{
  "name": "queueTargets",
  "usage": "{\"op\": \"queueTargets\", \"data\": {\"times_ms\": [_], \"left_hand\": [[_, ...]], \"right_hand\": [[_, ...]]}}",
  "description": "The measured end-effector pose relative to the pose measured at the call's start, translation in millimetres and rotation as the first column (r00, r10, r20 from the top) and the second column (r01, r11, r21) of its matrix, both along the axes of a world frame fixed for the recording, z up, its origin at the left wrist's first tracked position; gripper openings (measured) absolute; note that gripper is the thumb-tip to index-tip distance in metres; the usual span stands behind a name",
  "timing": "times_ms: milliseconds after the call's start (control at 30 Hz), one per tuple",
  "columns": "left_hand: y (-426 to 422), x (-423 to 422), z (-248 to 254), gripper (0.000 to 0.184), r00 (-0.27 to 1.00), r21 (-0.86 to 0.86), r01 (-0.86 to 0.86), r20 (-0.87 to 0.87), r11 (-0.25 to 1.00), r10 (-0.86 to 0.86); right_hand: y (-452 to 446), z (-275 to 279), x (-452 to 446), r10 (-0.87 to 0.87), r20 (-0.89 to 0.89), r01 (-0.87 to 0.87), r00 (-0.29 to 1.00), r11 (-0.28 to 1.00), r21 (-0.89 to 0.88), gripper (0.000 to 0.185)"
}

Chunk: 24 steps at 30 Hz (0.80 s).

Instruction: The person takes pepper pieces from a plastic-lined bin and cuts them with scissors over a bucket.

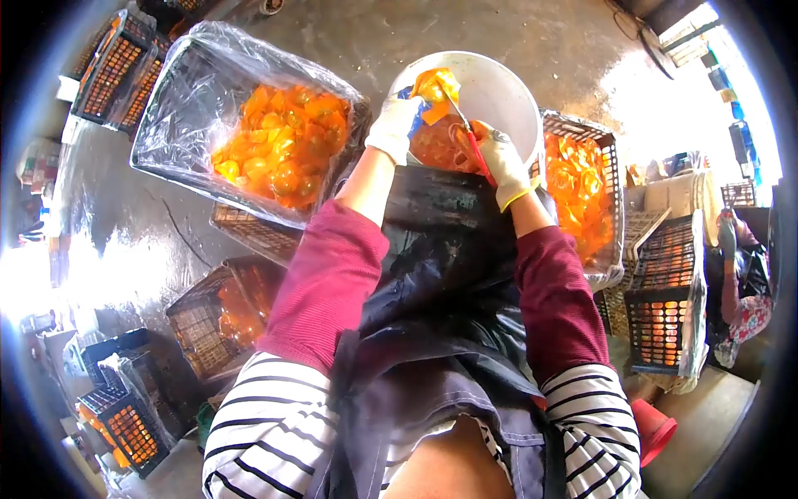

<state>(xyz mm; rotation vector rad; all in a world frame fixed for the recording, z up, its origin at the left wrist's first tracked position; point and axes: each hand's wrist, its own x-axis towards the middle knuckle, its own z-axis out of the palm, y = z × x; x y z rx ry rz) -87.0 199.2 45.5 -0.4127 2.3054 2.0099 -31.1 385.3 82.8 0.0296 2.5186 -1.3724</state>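
Observation:
My left hand (397, 125), in a white and blue glove, grips a glossy orange piece (436, 85) that looks like bell pepper. Closed around red-handled scissors (478, 150) is my right hand (499, 160), in a pale glove with a yellow cuff. The metal blades point up and touch or nearly touch the orange piece. Both hands are over a white bucket (507, 83) with wet reddish-orange scraps (438, 147) inside. How far the blades are apart I cannot make out.
A plastic-lined crate (187, 125) with orange pieces (287, 145) stands at the left. Another filled crate (617, 179) is right of the bucket. Stacked black crates (665, 291) and a red container (654, 432) are further right. The concrete floor (532, 37) looks wet.

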Motion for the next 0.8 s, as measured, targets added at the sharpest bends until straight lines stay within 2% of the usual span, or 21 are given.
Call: {"op": "queueTargets", "data": {"times_ms": [67,167,267,367,467,567,633,667,733,767,800], "left_hand": [[-2,-1,-3,0.032,0.999,-0.033,-0.034,0.025,0.999,0.035],[0,-5,-22,0.033,0.999,0.092,0.048,0.002,0.995,-0.048],[-4,-5,-17,0.038,0.991,-0.149,0.125,0.062,0.981,-0.116],[-9,-5,-3,0.04,0.991,-0.341,0.124,0.097,0.932,-0.097],[-8,-1,7,0.039,0.991,-0.502,0.132,0.069,0.855,-0.113],[-7,0,8,0.038,0.986,-0.626,0.149,0.034,0.765,-0.164],[-3,-1,12,0.038,0.99,-0.69,0.109,0.007,0.716,-0.144],[0,-2,14,0.037,0.993,-0.651,0.07,-0.024,0.756,-0.113],[2,-1,22,0.035,0.996,-0.571,-0.013,-0.08,0.821,-0.04],[8,7,22,0.031,0.985,-0.035,-0.073,-0.158,0.997,0.067],[10,6,20,0.035,0.986,0.154,0.02,-0.166,0.988,0.006]], "right_hand": [[2,-9,-4,0.021,0.042,-0.02,0.999,0.999,-0.036,0.043],[0,-37,-8,-0.027,-0.183,-0.004,0.983,0.986,-0.168,0.042],[0,-29,-9,0.009,-0.153,-0.001,0.988,0.998,0.056,0.04],[2,-14,-4,0.041,0.196,0.003,0.98,0.976,-0.218,0.031],[2,-25,-7,0.048,-0.063,-0.049,0.997,0.999,-0.013,0.034],[5,-30,-3,0.051,-0.305,-0.053,0.951,0.999,0.002,0.026],[2,-4,1,0.109,-0.107,-0.106,0.988,0.994,0.031,0.032],[2,6,2,0.135,-0.008,-0.135,0.991,0.99,0.043,0.035],[2,4,2,0.07,0.125,-0.05,0.99,0.986,-0.158,0.034],[1,1,1,0.049,0.195,0.002,0.98,0.967,-0.254,0.034],[2,-3,-1,0.036,0.232,0.043,0.972,0.945,-0.325,0.034]]}}
